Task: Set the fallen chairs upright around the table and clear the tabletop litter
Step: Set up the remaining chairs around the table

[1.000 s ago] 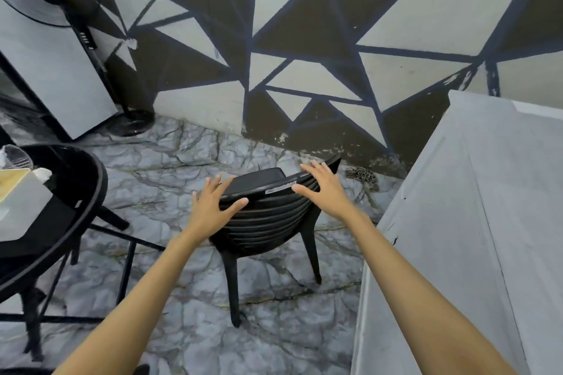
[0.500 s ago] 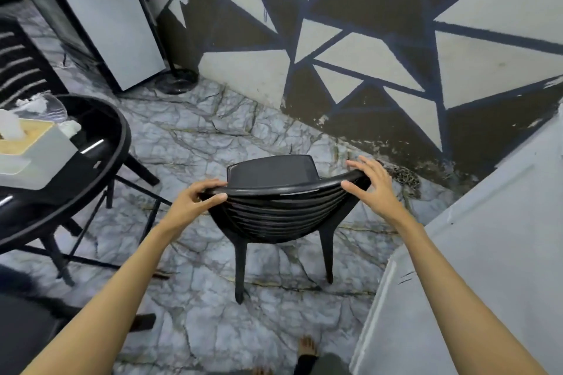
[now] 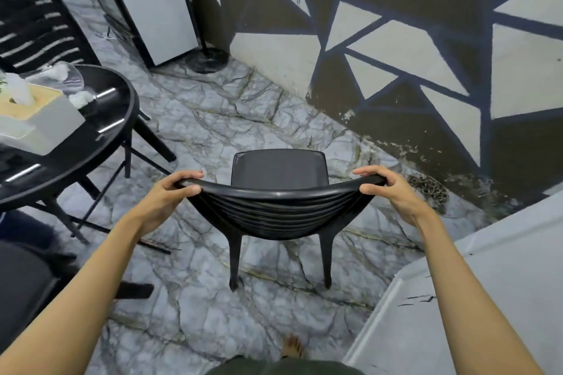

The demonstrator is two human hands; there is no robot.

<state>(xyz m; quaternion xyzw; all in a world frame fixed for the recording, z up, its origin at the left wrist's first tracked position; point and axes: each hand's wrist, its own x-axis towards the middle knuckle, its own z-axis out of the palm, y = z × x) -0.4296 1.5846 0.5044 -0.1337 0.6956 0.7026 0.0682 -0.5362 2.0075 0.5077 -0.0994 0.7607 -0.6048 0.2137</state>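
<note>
A black plastic chair (image 3: 278,170) stands upright on the marble floor in front of me, its back towards me. My left hand (image 3: 170,195) grips the left end of its top rail. My right hand (image 3: 388,192) grips the right end. The round black table (image 3: 109,131) is at the left. On it sit a white tissue box (image 3: 42,123), crumpled white tissue (image 3: 80,98) and a clear plastic cup (image 3: 61,74) lying over.
A second black slatted chair (image 3: 33,30) is beyond the table at far left. A fan base (image 3: 207,58) and a grey panel (image 3: 152,3) stand by the painted wall. A pale counter (image 3: 487,298) fills the lower right. A dark seat (image 3: 21,289) is at lower left.
Both hands went from resting flat on the chair back to gripping the ends of its top rail. The chair now stands squarer and nearer to me.
</note>
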